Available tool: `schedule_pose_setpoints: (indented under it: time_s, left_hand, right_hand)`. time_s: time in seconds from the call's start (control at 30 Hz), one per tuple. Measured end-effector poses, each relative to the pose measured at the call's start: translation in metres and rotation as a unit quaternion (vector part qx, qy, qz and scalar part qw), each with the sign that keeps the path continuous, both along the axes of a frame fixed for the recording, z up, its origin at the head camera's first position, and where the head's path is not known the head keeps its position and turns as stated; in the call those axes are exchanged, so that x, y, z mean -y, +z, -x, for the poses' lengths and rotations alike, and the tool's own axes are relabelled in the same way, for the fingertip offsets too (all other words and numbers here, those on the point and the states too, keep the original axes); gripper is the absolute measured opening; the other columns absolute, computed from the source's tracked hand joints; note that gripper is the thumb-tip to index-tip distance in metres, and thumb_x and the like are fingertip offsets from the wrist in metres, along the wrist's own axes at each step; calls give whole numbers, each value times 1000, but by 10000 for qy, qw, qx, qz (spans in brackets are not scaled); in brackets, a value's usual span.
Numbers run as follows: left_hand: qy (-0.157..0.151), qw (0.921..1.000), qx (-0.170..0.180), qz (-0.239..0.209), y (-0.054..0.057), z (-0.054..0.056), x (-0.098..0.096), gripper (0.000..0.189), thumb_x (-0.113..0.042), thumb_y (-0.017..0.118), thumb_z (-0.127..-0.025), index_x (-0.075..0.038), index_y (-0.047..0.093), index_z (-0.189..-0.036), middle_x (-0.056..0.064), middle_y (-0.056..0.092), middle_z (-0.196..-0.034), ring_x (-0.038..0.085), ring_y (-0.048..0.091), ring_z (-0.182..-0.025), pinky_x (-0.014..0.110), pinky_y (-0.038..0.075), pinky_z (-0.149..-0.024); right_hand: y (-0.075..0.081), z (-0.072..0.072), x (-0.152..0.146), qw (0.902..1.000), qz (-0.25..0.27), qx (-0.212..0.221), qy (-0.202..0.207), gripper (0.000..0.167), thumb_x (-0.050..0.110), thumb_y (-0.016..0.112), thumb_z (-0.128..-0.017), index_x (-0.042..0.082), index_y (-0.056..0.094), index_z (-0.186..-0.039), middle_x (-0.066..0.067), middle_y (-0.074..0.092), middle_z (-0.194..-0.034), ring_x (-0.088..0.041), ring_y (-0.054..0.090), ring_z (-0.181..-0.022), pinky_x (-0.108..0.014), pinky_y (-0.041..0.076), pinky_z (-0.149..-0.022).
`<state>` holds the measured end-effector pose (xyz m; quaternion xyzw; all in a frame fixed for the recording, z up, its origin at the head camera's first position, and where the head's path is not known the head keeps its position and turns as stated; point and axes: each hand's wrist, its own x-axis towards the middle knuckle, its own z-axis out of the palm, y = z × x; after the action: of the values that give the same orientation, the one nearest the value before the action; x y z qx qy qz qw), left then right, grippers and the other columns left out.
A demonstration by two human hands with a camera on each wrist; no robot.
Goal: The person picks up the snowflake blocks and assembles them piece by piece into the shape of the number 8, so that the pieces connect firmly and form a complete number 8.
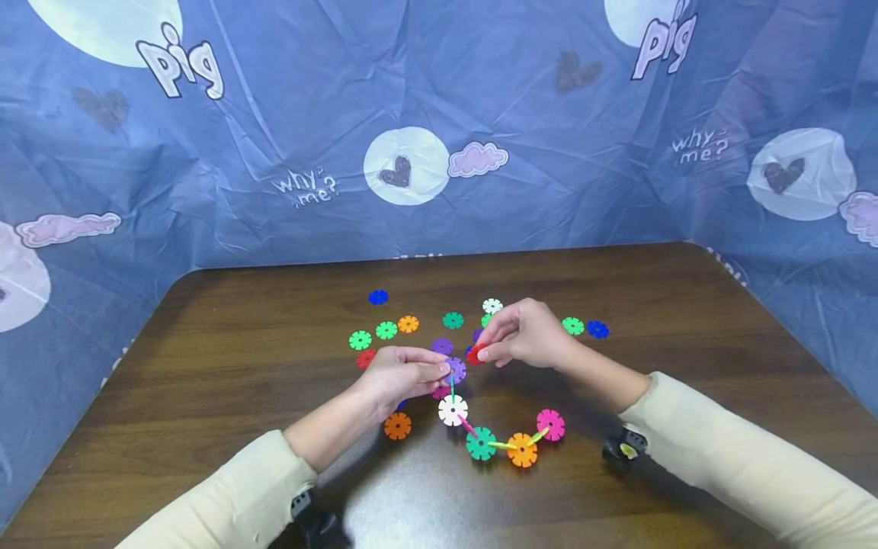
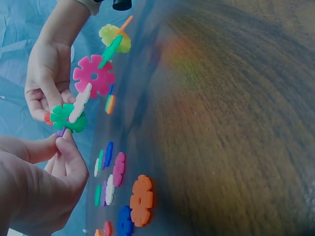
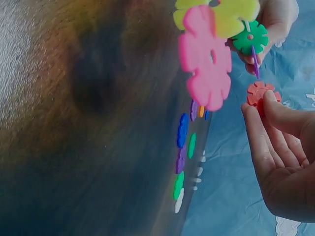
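Observation:
My left hand pinches the purple notched disc at one end of a chain of interlocking flower discs. From it hang a white disc, a green disc, an orange disc and a pink disc, with other discs slotted edge-on between them. Between thumb and fingers, my right hand holds a single red disc. In the right wrist view, the red disc is close beside the purple disc, with a small gap between them.
Several loose discs lie about the brown table, among them a blue disc farther back, an orange disc near my left wrist and a blue disc beyond my right arm. A printed blue cloth hangs behind the table.

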<state>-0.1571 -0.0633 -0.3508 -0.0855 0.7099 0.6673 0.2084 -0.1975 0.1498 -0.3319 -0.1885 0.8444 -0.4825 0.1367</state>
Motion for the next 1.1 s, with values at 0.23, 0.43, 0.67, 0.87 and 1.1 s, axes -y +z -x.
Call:
schedule_pose_setpoints:
  time_s: [0.23,0.43,0.67,0.87,1.1]
  left_hand:
    - [-100,9999,-40,59,3,0,-1,22,-5,68,-87,3,70,-107,4,75,-85,10,67,-73,31,59,-84]
    - [-112,9996,-137,200,4,0,-4,20,-3,70,-85,5,71,-104,4,74,-79,9,64,-68,30,59,-79]
    - [44,9998,-79,188,4,0,-7,21,-1,70,-84,6,71,-103,0,71,-71,8,62,-64,23,56,-68]
    - [-207,9995,10,245,3,1,-5,20,-3,69,-85,4,71,-103,-2,70,-73,8,60,-65,25,58,-73]
    - [-686,9975,50,176,5,0,-2,19,-2,68,-86,6,69,-103,9,75,-86,11,69,-72,28,60,-78]
  right_hand:
    - [1,-5,3,9983,-112,-555,151,13,4,81,-72,-2,74,-81,-17,74,-79,-26,73,-67,-42,60,-63]
    - [-1,-9,7,9920,-235,-1209,262,9,6,83,-71,4,76,-75,-10,75,-75,-9,70,-66,-24,59,-63]
    - [-4,-7,10,9908,-80,-1262,475,9,5,83,-70,4,76,-76,-11,75,-74,-9,70,-66,-21,58,-64]
    - [-4,-6,11,9900,-182,-1307,491,11,9,84,-70,6,77,-78,-9,75,-76,-10,71,-68,-20,58,-64]
    - [-2,-7,12,9901,-243,-1241,608,14,9,84,-71,5,76,-82,-10,76,-82,-14,74,-75,-18,58,-69]
